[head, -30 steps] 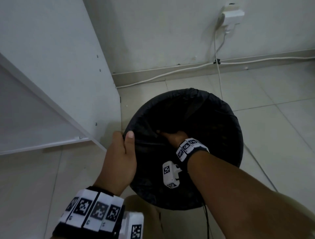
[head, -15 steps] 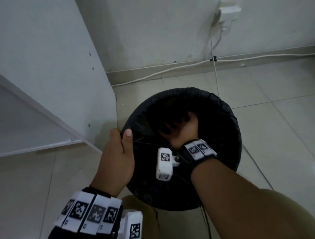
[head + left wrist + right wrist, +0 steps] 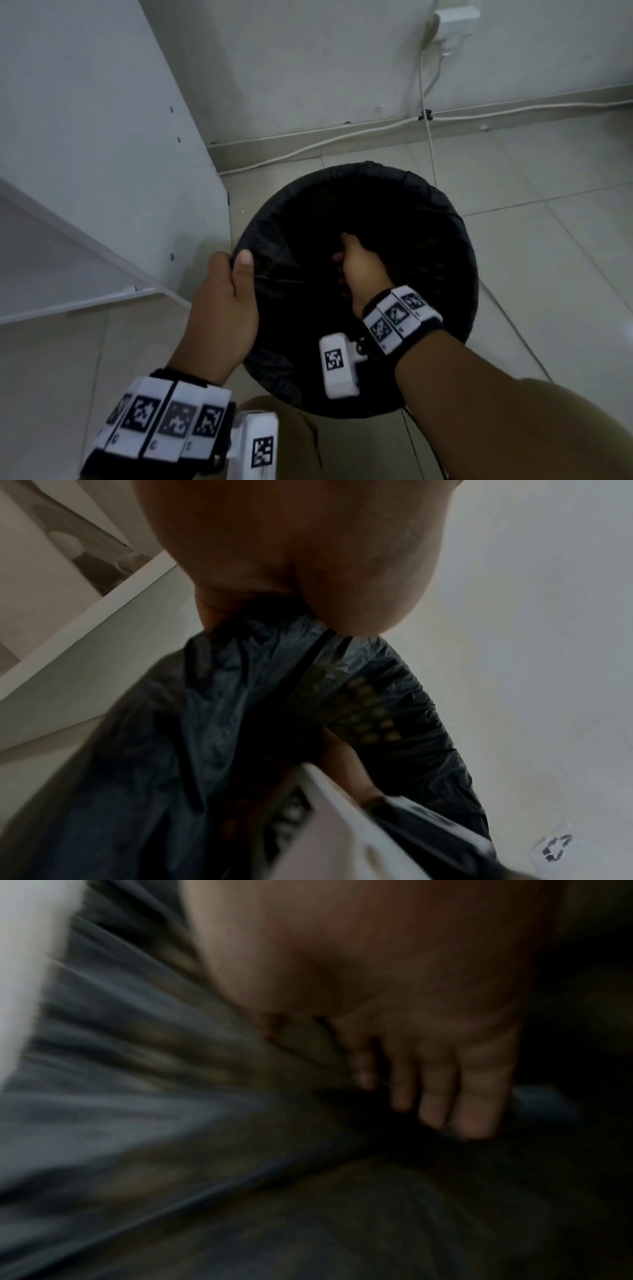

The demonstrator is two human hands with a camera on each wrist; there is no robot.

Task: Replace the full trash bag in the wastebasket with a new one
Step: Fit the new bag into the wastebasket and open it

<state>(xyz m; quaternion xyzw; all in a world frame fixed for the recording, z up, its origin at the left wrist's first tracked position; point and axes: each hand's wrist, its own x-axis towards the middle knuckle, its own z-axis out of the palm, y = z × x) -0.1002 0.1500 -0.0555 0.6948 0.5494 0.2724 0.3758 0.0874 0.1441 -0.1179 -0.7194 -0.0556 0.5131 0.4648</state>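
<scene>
Wastebasket [image 3: 455,308], lined with black bag [image 3: 281,240], flanked by white cabinet [image 3: 102,137] and wall cable [image 3: 308,147]. Rim gripped by left hand [image 3: 222,308]; right hand [image 3: 359,267] inside, its fingers [image 3: 472,1096] seen straight, pressed on plastic, in wrist view only.

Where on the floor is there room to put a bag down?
Bare tiles lie right of the wastebasket, up to the wall cable. Crowded: the gap between wastebasket and white cabinet, where the left hand grips.

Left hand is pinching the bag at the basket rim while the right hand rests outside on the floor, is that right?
Not quite. The left hand does pinch the black bag at the rim, but the right hand is inside the wastebasket, pressing the liner down, not resting on the floor. The head view shows it.
</scene>
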